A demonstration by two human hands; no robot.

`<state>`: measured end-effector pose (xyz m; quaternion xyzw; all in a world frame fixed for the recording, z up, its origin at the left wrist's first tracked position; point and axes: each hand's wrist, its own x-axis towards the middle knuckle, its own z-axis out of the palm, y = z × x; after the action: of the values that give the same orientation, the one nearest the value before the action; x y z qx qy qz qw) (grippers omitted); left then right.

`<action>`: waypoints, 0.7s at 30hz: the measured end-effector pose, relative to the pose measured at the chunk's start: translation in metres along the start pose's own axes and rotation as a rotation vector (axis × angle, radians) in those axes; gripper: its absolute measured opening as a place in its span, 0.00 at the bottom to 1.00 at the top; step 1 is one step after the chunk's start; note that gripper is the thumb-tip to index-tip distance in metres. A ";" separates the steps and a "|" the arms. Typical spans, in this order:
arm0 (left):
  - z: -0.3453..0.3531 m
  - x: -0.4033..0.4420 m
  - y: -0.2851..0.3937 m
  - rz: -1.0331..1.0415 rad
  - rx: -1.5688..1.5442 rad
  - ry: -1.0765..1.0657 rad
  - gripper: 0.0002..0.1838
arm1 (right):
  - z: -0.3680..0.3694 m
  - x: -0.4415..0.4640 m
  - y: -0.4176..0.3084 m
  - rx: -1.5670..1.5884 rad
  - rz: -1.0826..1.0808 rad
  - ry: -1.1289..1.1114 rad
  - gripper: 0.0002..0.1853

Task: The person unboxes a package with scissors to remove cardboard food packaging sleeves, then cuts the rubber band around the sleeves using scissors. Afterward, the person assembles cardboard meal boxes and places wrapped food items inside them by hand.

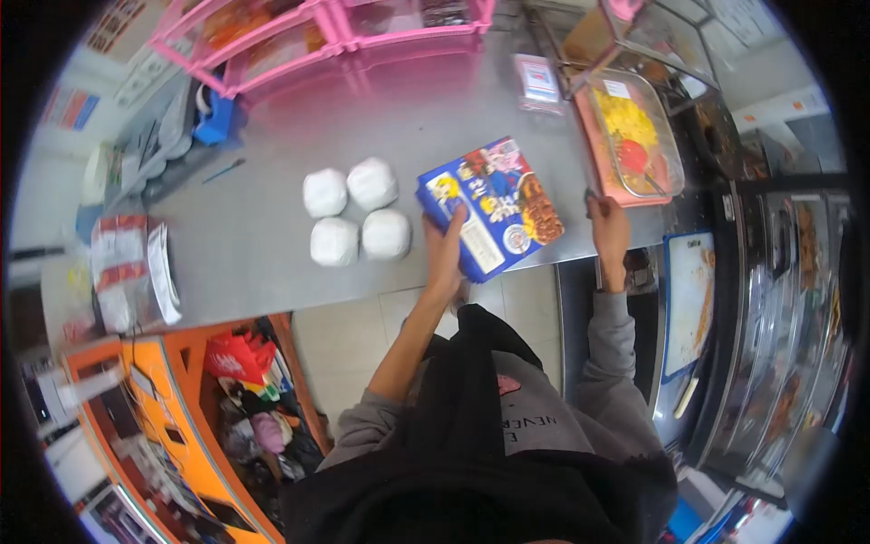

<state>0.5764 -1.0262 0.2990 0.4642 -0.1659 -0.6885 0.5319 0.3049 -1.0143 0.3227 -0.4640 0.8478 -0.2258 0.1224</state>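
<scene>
My left hand [444, 249] is closed on the near left edge of a blue printed food box [485, 210], its thumb on the top face. The box lies tilted at the front edge of the steel table [272, 127]; whether it is one box or a stack of flat ones I cannot tell. Several white paper-wrapped round bundles [374, 183] sit in a group left of it. My right hand [609, 228] is at the table edge, fingers curled by a small dark thing I cannot make out. Just beyond it is a salmon-coloured tray [605, 177] under a clear container [669, 136] with yellow food and a red piece.
Pink baskets [340, 23] stand along the back. A blue tape dispenser [216, 118] and a packed bag [120, 272] are on the left. At right are a glass display case [779, 335] and a stained white cutting board [686, 304]. An orange cabinet [186, 435] stands below left.
</scene>
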 end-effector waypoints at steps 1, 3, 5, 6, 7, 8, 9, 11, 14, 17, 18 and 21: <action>0.000 -0.005 0.005 0.004 0.018 -0.046 0.32 | -0.003 -0.004 -0.008 -0.002 -0.031 -0.021 0.12; -0.005 -0.027 0.007 0.099 0.166 -0.080 0.35 | -0.011 -0.022 -0.037 0.418 -0.162 0.225 0.09; -0.027 -0.054 0.005 0.142 0.485 -0.151 0.42 | -0.022 -0.050 -0.087 0.515 -0.248 0.203 0.08; -0.042 -0.070 0.001 0.058 0.493 -0.165 0.40 | -0.015 -0.062 -0.104 0.563 -0.364 0.191 0.09; -0.060 -0.088 0.001 -0.016 0.486 -0.161 0.37 | -0.005 -0.073 -0.125 0.628 -0.492 0.163 0.10; -0.080 -0.106 0.006 -0.035 0.420 -0.195 0.35 | 0.005 -0.088 -0.151 0.669 -0.515 -0.007 0.09; -0.101 -0.124 0.012 -0.045 0.350 -0.227 0.32 | 0.016 -0.105 -0.176 0.691 -0.543 -0.190 0.09; -0.152 -0.165 0.039 -0.050 0.264 -0.073 0.29 | 0.057 -0.143 -0.223 0.625 -0.755 -0.424 0.09; -0.230 -0.243 0.050 0.037 0.150 0.191 0.25 | 0.102 -0.239 -0.297 0.660 -0.824 -0.901 0.09; -0.299 -0.328 0.042 0.258 -0.029 0.570 0.24 | 0.164 -0.344 -0.345 0.750 -0.891 -1.328 0.09; -0.315 -0.361 0.032 0.350 -0.148 0.704 0.24 | 0.153 -0.401 -0.356 0.745 -0.826 -1.418 0.11; -0.339 -0.442 0.019 0.470 -0.287 0.983 0.23 | 0.183 -0.526 -0.388 0.692 -0.889 -1.683 0.12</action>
<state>0.8648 -0.5518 0.3428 0.6041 0.0978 -0.2699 0.7434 0.9490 -0.8017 0.3556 -0.6851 0.1249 -0.0838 0.7128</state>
